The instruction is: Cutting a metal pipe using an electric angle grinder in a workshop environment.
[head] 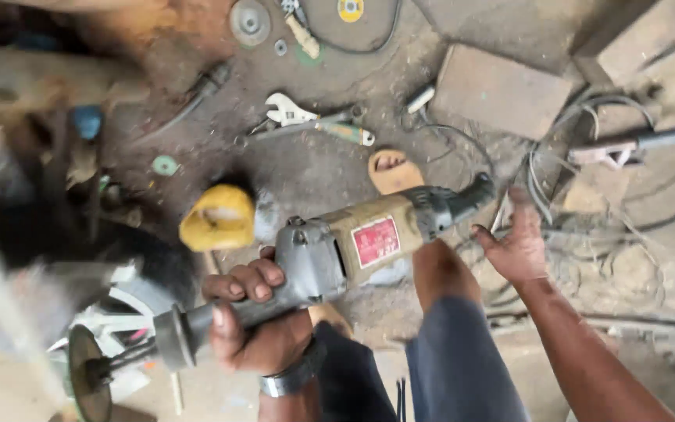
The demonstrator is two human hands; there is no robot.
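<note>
Left fingers: the fingers (253, 283) of the left hand (255, 324) were curled tight around the side handle (220, 316) of an angle grinder (337, 250); a metal watch (294, 377) sat on that wrist.
Right fingers: the right hand (517, 246) was spread and held nothing, just beside the grinder's dark rear end (462, 199) without touching it.
Grinder position: the tool was held in the air above the floor (314, 168), lying slantwise, its rear end up and to the right, its grey gear head (310, 254) beside the left hand, a red label on its tan body.
Near the grinder: a yellow block (218, 219) lay on the floor just beside the gear head; a sandal (394, 170) lay behind the body.
Floor beyond: an adjustable wrench (306, 117), loose discs (250, 21), cables (580, 125) and a flat slab (501, 90).
Lower left: a blurred wheel-like part (91, 371), kind indistinct.
</note>
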